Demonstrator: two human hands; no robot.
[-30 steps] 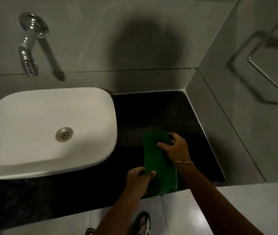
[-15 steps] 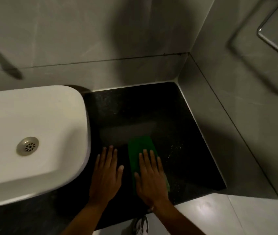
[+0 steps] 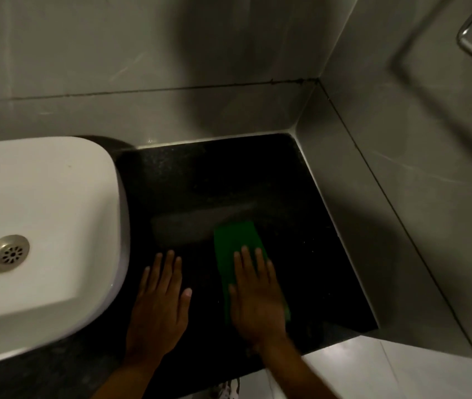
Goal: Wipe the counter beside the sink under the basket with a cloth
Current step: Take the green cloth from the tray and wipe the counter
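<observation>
The right hand (image 3: 258,300) lies flat, fingers spread, on a folded green cloth (image 3: 236,243) on the black speckled stone surface (image 3: 200,174); the left hand (image 3: 158,303) rests flat and empty beside the white basin (image 3: 56,197).

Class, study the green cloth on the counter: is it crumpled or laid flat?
Laid flat. The green cloth forms a narrow strip on the black counter, pressed under the flat right hand.

Bare forearms, no sleeves; a patterned shoe (image 3: 229,390) below
</observation>
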